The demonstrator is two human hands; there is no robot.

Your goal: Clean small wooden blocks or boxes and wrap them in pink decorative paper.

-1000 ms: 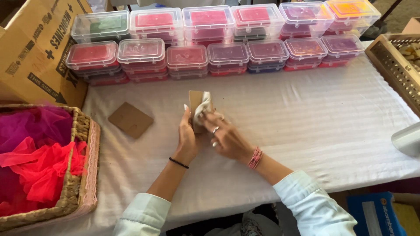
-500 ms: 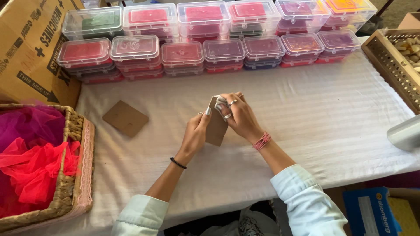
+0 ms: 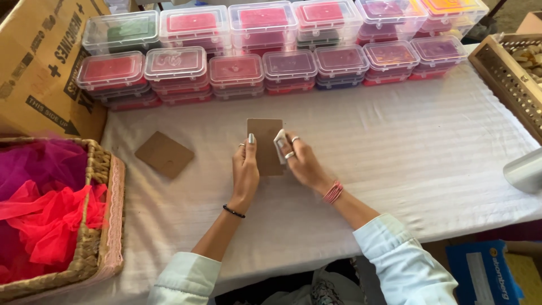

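Hands meet at the middle of the white-clothed desk (image 3: 395, 147). Left hand (image 3: 245, 169) holds a brown rectangular cardboard card (image 3: 264, 141) upright, its fingers pinching the card's left edge. Right hand (image 3: 302, 161), at three o'clock of the card, has its fingers closed on a small white wad (image 3: 280, 141) pressed against it. A second brown card (image 3: 164, 154) lies flat at nine o'clock; stacked clear plastic boxes (image 3: 237, 70) line twelve o'clock.

I hold a brown card (image 3: 264, 141), a plain upright rectangle, flat over the white-clothed bench (image 3: 395, 147) with its long sides pinched between my hands. A small white piece (image 3: 279, 146), crumpled so I cannot tell what it is, sits against the card's right edge under my right fingers.
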